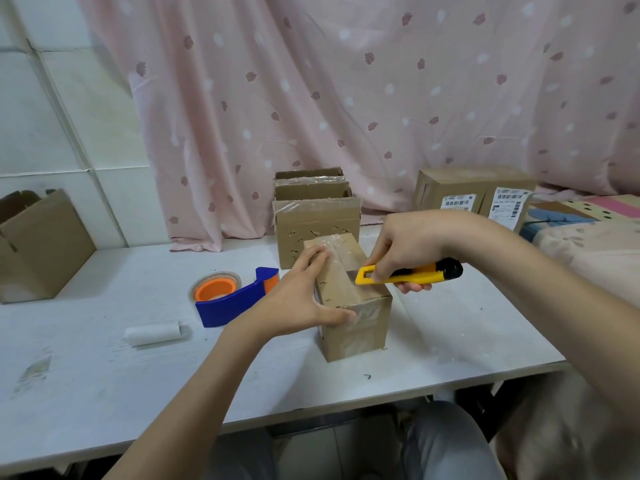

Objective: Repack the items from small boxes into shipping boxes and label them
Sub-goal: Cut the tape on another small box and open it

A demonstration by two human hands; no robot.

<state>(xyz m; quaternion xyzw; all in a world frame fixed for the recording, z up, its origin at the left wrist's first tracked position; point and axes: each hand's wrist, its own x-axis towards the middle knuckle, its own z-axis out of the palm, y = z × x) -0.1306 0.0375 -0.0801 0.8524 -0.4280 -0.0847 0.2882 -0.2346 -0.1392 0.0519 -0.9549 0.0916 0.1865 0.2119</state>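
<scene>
Right hand (403, 245) grip around yellow knife (408, 274); left hand (304, 292) flat on taped brown box (353, 299).

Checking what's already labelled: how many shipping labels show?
2: one shipping label on the far right box's front, another label just right of it. Others may be hidden.

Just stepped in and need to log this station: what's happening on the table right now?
A person is opening a small taped cardboard box on the white table. The left hand steadies the box's left side, while the right hand grips a yellow utility knife with its tip at the tape on top. A blue tape dispenser sits to the left, more taped boxes behind, and labelled boxes at back right.
</scene>
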